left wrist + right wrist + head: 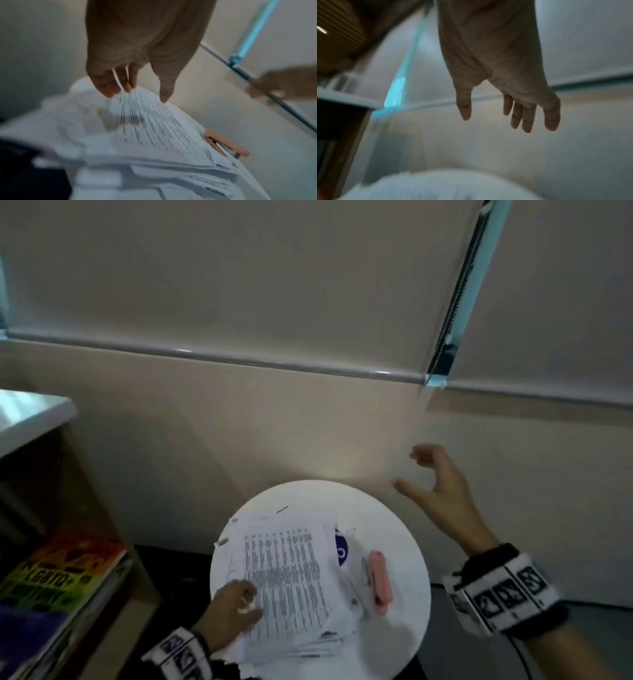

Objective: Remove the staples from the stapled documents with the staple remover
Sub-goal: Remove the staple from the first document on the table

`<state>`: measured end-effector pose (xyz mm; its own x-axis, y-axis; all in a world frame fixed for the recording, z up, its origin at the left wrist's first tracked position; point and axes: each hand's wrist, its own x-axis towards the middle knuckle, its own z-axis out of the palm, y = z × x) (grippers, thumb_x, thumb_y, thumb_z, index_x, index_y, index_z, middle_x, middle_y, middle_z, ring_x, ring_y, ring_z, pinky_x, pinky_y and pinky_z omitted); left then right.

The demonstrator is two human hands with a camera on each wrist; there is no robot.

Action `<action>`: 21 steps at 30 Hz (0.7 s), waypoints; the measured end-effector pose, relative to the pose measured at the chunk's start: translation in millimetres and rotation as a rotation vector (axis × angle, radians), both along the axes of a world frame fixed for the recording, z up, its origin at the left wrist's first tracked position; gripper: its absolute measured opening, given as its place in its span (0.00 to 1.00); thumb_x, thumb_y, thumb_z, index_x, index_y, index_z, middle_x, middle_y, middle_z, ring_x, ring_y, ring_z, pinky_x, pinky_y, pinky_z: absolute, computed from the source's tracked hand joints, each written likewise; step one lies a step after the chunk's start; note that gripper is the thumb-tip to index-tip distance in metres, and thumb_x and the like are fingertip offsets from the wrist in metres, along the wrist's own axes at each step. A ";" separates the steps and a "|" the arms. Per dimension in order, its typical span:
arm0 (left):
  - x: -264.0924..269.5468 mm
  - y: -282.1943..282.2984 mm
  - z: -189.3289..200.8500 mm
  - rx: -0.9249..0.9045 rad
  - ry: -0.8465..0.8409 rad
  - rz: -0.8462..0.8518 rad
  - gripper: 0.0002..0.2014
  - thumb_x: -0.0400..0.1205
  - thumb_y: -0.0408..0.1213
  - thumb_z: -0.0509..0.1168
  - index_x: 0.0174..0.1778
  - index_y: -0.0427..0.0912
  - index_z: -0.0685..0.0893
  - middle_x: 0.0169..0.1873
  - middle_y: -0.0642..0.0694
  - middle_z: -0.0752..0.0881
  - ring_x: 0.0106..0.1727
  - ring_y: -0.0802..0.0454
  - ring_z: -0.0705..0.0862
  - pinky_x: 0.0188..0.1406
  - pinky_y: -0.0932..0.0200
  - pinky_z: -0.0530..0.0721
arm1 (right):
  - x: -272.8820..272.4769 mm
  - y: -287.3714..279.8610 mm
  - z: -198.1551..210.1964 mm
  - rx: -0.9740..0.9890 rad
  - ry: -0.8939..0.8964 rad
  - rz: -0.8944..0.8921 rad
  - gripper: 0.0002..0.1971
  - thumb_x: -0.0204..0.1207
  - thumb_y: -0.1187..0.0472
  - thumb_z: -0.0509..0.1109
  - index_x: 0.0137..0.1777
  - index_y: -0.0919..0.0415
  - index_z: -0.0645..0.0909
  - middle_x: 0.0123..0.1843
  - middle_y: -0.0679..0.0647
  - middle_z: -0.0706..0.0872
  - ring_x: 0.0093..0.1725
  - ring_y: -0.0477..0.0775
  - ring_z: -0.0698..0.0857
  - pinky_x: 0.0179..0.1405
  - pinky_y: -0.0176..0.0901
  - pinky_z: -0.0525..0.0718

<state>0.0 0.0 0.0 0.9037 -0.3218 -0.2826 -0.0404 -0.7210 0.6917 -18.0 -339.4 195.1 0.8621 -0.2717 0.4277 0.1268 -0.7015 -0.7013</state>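
A stack of printed documents lies on a small round white table. My left hand is at the stack's left edge and pinches the top document between fingers and thumb, its edge lifted a little. A pink staple remover lies on the table just right of the papers, untouched, and shows in the left wrist view as the pink staple remover. My right hand hangs in the air above the table's far right edge, fingers loosely spread and empty; the right wrist view shows this hand bare.
A wooden shelf unit with colourful books stands to the left of the table. A plain wall rises close behind it. A blue round item peeks from under the papers. A small loose staple lies at the table's far side.
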 end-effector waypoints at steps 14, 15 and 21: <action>-11.3 -66.1 -34.2 0.384 -0.004 0.666 0.45 0.64 0.57 0.78 0.68 0.36 0.66 0.67 0.37 0.68 0.71 0.39 0.68 0.70 0.45 0.70 | -3.0 41.3 -228.4 -0.061 0.764 -0.341 0.22 0.84 0.59 0.61 0.69 0.76 0.67 0.70 0.71 0.71 0.69 0.71 0.73 0.63 0.58 0.74; -10.2 -66.6 -33.5 0.405 -0.012 0.660 0.45 0.63 0.57 0.78 0.67 0.37 0.66 0.67 0.38 0.68 0.70 0.40 0.69 0.69 0.46 0.71 | -2.4 40.9 -230.1 -0.077 0.772 -0.342 0.22 0.84 0.60 0.61 0.69 0.77 0.66 0.71 0.71 0.70 0.70 0.71 0.72 0.63 0.58 0.73; -4.8 -69.1 -27.1 0.422 -0.071 0.645 0.45 0.59 0.51 0.82 0.64 0.41 0.65 0.64 0.43 0.66 0.66 0.43 0.68 0.63 0.48 0.73 | -4.7 38.8 -244.9 -0.113 0.782 -0.398 0.27 0.83 0.53 0.62 0.70 0.76 0.66 0.71 0.68 0.67 0.69 0.67 0.68 0.62 0.58 0.74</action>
<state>-4.8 -69.1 -27.1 0.8963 0.3967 -0.1982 0.4431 -0.8188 0.3650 -22.6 -300.6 -49.9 0.7697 -0.6054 -0.2025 -0.6282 -0.6621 -0.4085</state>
